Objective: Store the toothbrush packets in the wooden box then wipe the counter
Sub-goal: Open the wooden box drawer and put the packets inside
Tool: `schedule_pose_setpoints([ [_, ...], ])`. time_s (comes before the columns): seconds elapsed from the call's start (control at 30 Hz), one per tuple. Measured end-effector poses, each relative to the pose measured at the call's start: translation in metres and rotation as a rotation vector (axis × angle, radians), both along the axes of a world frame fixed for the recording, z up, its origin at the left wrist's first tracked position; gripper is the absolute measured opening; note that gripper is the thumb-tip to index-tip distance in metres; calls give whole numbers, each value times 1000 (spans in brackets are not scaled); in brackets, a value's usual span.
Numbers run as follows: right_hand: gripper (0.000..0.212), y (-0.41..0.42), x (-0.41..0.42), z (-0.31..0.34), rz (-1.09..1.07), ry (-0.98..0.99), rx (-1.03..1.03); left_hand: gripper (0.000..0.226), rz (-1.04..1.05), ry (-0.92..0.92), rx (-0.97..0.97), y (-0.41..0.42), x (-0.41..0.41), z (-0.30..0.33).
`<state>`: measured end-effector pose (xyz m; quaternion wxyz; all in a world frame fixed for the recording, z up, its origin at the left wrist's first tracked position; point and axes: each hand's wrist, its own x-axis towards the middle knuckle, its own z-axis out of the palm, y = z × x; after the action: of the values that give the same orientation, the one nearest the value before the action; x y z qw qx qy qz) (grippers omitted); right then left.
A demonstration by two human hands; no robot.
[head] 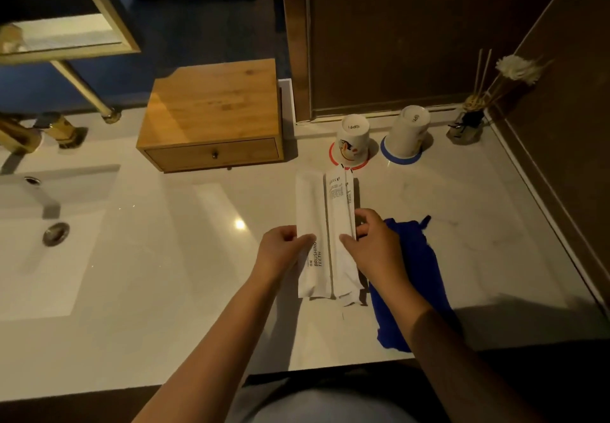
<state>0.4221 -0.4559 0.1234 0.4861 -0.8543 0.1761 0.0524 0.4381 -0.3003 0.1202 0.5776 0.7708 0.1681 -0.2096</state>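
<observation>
Long white toothbrush packets (325,221) lie side by side on the pale counter (185,257), printed "BRUSHING TEETH". My left hand (280,251) pinches the left packet's edge with thumb and fingers. My right hand (373,244) grips the right side of the packets, fingers curled over them. The wooden box (214,109) stands behind and to the left, its single drawer (214,153) closed, with a small dark knob. A blue cloth (416,277) lies crumpled on the counter right of the packets, partly under my right forearm.
Two upturned cups stand on coasters behind the packets, one on red (353,142), one on blue (407,133). A reed diffuser (468,122) sits in the back right corner. A sink basin (49,224) with a gold tap (19,135) is at left.
</observation>
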Motion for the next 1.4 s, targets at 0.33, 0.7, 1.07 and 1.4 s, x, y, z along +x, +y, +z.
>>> schedule_pose_setpoints([
  [0.33, 41, -1, -3, -1, -149, -4, -102, 20, -268, -124, 282, -10, 24, -4],
  [0.7, 20, 11, -7, -4, -503, 63, 370, 107, -839, -318, 641, -26, 44, 6],
  [1.07, 71, -4, -45, 6, 449, 13, -789, 112, -685, -277, 687, -2, 16, -1],
  [1.4, 63, -1, -35, -2, 592, -193, -917, 122, -966, -400, 859, 0, -12, -8],
])
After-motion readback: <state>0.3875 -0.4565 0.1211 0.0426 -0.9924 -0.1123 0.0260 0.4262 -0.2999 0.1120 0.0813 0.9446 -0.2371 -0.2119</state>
